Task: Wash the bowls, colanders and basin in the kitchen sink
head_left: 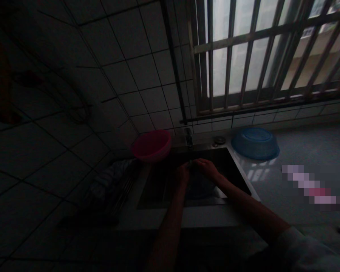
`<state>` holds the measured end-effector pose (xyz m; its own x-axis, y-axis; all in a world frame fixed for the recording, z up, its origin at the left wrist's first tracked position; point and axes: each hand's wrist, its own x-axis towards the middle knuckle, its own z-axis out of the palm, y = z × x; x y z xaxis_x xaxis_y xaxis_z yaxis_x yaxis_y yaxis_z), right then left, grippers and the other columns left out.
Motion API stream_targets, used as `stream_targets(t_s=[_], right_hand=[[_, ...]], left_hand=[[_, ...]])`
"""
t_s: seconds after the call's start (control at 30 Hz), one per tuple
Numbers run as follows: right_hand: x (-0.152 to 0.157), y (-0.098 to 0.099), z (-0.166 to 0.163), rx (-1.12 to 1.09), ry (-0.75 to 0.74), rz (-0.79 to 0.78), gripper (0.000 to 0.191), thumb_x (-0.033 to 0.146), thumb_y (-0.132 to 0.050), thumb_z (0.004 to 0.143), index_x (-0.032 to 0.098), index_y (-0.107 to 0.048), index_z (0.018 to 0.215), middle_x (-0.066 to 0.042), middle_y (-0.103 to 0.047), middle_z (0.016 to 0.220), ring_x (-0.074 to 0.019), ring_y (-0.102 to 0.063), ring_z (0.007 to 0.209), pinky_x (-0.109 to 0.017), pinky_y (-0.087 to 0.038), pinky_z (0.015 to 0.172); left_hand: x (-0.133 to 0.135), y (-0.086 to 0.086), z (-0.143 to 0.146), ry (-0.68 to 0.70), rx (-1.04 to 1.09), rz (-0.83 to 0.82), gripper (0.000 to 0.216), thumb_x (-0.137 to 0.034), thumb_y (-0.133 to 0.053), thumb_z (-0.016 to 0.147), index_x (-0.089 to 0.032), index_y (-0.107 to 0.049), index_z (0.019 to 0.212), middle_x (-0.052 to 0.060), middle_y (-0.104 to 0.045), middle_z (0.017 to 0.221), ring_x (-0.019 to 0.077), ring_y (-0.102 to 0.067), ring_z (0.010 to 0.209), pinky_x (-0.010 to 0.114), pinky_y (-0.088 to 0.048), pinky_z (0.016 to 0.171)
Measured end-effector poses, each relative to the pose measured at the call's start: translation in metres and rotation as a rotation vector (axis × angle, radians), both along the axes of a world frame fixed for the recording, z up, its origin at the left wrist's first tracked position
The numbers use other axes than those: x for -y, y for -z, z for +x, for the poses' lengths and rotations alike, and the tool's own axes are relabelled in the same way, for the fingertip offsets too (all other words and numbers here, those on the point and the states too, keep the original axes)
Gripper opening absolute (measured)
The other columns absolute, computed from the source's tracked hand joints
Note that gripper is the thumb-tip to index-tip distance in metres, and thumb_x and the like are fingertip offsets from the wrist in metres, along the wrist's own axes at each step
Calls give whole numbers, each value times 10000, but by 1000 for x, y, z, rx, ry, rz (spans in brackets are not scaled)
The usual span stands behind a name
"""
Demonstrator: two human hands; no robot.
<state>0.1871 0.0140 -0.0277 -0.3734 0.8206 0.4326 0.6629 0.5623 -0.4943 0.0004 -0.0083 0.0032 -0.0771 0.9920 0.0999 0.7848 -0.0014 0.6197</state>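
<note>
Both hands meet over a dark metal sink (238, 170), below the faucet (188, 138). My left hand (183, 173) is closed, its fingers turned toward the other hand. From the right side reaches my right hand (205, 167), its fingers bent and closed at the same spot. Between the fingertips shows a small greenish thing (190, 163), too dark to name. Beneath the hands, inside the sink, lies a dim bluish shape (200, 187), perhaps a basin; the low light hides its outline.
A pink basin (151, 146) leans at the sink's back left corner. An upturned blue basin (255, 143) rests on the counter (306, 151) to the right, near a blurred-out pinkish patch (310, 185). Left of the sink sits a rack (123, 192) with a striped cloth (104, 179).
</note>
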Motion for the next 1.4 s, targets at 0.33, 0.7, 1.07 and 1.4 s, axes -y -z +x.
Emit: stream_targets(t_s=[0.33,0.7,1.07,1.4], right_hand=[[-4,2,26,-58,204,-44,485,33,-522,965,208,-721,1372,-104,-759,1352,-237,-741,1196,-351,-573,1062],[-9,2,50,-209,352,-66,384,133,-493,1029,196,-714,1336,-108,-790,1260,-241,-771,1069,-341,-586,961],[-6,1,19,-127,185,-61,426,63,-532,973,197,-743,1318,-109,-779,1307,-233,-754,1175,-337,-571,1047],[-10,12,12,-162,93,-17,423,65,-500,951,205,-768,1246,-87,-805,1232,-212,-768,1103,-337,-591,1014]], left_hand=[[0,-3,-1,-81,42,40,423,-140,-571,995,-279,-763,1345,59,-786,1325,223,-741,1203,317,-542,1063],[-12,7,-14,-204,232,157,368,-134,-547,1008,-182,-784,1286,120,-800,1268,241,-757,1165,368,-572,1047],[-8,6,-11,-103,204,115,413,-53,-557,970,-210,-793,1271,98,-794,1294,224,-743,1204,318,-548,1053],[3,-4,9,-16,22,144,438,-127,-630,968,-249,-734,1375,85,-747,1398,222,-694,1297,333,-478,1160]])
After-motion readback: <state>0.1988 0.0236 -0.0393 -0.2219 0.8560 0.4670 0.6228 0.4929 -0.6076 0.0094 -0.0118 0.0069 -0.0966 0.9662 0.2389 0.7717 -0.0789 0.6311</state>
